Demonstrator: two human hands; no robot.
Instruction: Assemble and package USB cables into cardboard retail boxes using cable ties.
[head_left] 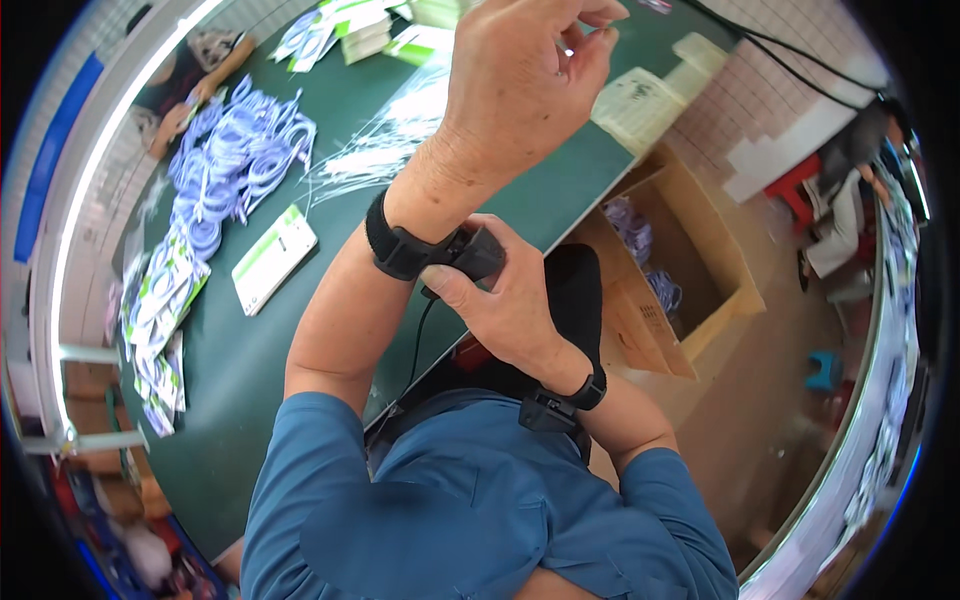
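My left hand (525, 75) is raised over the green table (350, 290), its fingers loosely curled and the thumb apart from them; I see nothing in it. A black strap with a small black device (470, 255) goes around my left wrist. My right hand (505, 300) is closed on this device, thumb on the near side and fingers behind it. Another black strap with a boxy black device (550, 412) sits on my right wrist. From the left-wrist device a thin black cable (420, 335) hangs down. Part of the left fingers lies at the picture's upper edge.
Coiled lavender cables (235, 150) lie in a heap at left, with packaged cables (160, 320) nearer. A white-green stack of cards (275, 260), clear ties (385, 135) and a translucent tray (640, 105) are on the table. An open carton (700, 260) stands right. Another person's hands (180, 120) work far left.
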